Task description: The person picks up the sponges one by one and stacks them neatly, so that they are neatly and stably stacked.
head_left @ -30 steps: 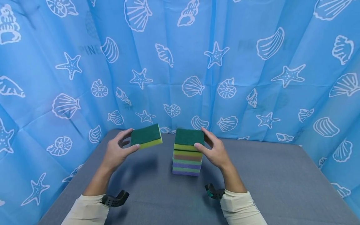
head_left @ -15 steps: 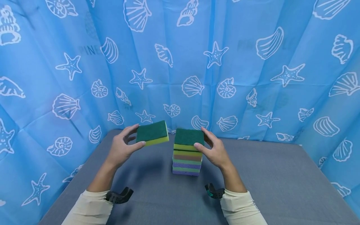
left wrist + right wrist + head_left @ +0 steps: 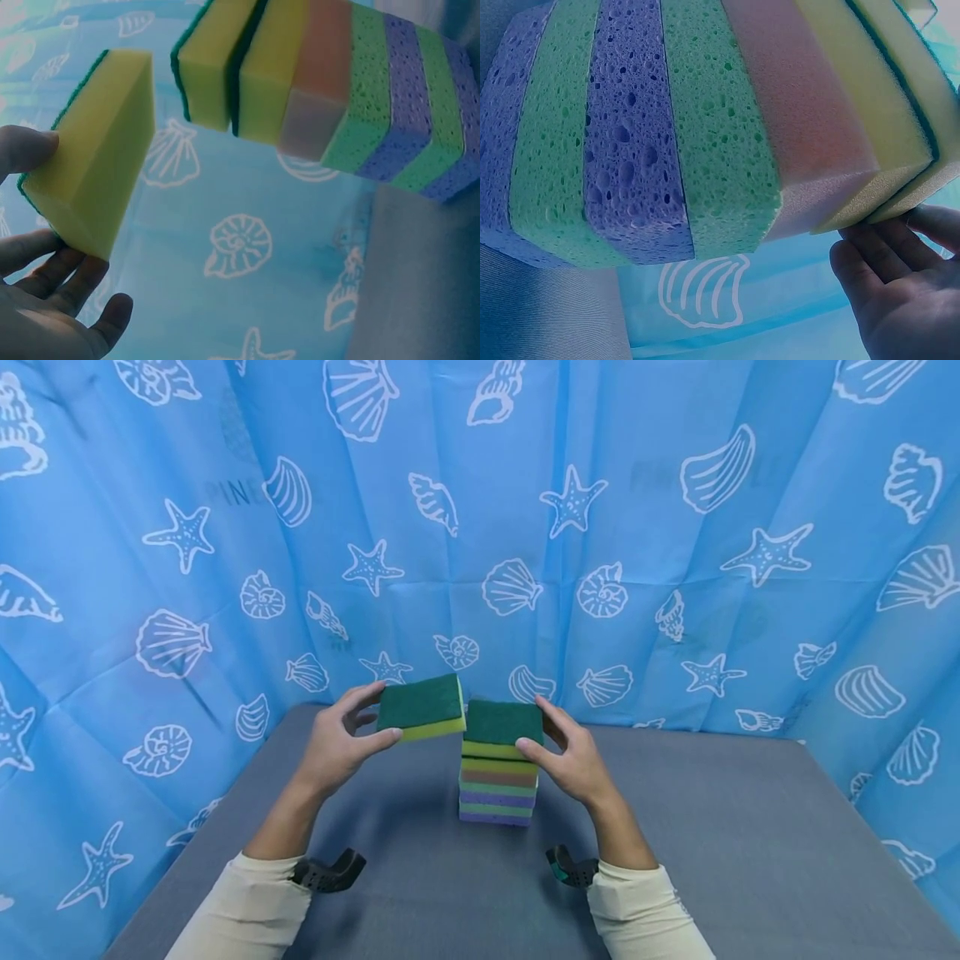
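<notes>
In the head view my left hand pinches a yellow sponge with a dark green scouring side by its left end, thumb in front and fingers behind. Green side up, the sponge is tilted in the air, its right end close to the top of a sponge stack. My right hand pinches the stack's top scouring sponge at its right end. In the right wrist view purple and green porous sponges lie lowest, with a pinkish layer and yellow ones above.
The stack stands on a grey table. Behind it hangs a blue curtain with white shells and starfish. A dark band with a curved arm sits on each wrist.
My left hand has carried its sponge right and slightly up, closing the gap to the stack. My right hand and the stack stay in place.
</notes>
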Demonstrator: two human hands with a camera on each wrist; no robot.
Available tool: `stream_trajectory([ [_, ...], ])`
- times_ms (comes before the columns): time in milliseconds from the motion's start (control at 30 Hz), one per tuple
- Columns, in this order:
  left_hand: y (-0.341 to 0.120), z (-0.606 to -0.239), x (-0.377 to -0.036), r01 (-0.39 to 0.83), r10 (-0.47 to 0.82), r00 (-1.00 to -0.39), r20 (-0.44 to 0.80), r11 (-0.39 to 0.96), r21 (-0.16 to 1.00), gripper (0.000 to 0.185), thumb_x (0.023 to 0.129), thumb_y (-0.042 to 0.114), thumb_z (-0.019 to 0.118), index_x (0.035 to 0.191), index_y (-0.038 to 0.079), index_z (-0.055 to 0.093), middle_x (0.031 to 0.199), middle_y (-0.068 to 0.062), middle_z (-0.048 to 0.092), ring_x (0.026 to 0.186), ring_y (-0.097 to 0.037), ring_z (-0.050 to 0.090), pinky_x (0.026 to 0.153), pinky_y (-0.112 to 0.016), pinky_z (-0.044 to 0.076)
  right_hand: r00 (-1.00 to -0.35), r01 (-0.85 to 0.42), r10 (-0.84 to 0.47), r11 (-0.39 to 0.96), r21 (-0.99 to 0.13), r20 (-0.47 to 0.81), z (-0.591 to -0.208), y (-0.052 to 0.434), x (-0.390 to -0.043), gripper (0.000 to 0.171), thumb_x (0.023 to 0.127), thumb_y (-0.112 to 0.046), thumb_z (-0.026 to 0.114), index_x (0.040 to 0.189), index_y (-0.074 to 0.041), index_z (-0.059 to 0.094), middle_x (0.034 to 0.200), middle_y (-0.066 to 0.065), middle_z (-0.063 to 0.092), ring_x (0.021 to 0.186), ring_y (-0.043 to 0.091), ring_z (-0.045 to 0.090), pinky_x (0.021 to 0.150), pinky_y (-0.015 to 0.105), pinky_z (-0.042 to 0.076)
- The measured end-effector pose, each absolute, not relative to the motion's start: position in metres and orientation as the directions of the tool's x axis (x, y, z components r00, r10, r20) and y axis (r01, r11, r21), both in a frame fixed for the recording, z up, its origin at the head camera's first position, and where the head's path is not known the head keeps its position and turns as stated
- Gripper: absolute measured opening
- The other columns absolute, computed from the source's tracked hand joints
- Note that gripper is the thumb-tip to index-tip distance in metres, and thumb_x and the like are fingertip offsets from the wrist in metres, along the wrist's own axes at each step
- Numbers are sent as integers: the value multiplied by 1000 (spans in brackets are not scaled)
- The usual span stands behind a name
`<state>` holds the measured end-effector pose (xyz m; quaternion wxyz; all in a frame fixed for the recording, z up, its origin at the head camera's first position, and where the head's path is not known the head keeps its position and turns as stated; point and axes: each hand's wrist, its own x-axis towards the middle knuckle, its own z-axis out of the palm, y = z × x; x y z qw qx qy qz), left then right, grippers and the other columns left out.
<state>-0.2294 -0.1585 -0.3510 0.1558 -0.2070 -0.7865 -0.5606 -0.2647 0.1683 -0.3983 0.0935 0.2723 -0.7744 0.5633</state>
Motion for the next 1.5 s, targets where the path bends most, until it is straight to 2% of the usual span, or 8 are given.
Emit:
stream_trajectory([
  [467, -142, -343, -237, 534, 206, -845, 493, 269, 802, 63, 85, 6, 73, 141, 1, 46, 134, -13, 48, 125, -27, 43, 100, -54, 35, -838, -520, -319, 216, -827, 443, -396, 169, -263, 68, 93, -25, 66, 151, -8, 33, 152, 17, 30, 135, 30, 35, 106, 43, 33],
  [700, -130, -342, -242, 535, 236, -842, 485, 256, 805, 64, 84, 5, 74, 141, -1, 45, 137, -15, 45, 125, -29, 42, 100, -48, 37, -840, -519, -315, 229, -823, 442, -396, 170, -263, 70, 93, -27, 66, 151, -8, 32, 152, 16, 31, 134, 30, 36, 106, 44, 33],
  [1067, -114, -340, -246, 549, 259, -832, 490, 263, 793, 66, 83, 9, 75, 141, -1, 46, 135, -14, 47, 123, -28, 44, 98, -51, 39, -852, -494, -314, 218, -842, 418, -395, 169, -264, 72, 91, -15, 68, 151, -7, 29, 152, 16, 29, 133, 30, 38, 106, 44, 32],
  [1333, -102, -339, -249, 549, 283, -830, 481, 265, 793, 65, 83, 10, 75, 141, 1, 47, 134, -12, 49, 123, -25, 45, 98, -47, 40, -851, -501, -314, 243, -831, 421, -396, 170, -264, 75, 91, -29, 68, 151, -7, 30, 152, 16, 29, 134, 30, 37, 106, 44, 33],
  [1500, -96, -340, -251, 554, 299, -825, 480, 254, 793, 65, 83, 9, 76, 141, 0, 47, 134, -12, 49, 122, -26, 45, 98, -48, 40, -843, -512, -318, 232, -827, 433, -396, 171, -264, 77, 90, -29, 69, 152, -7, 29, 151, 19, 31, 132, 31, 39, 105, 45, 34],
])
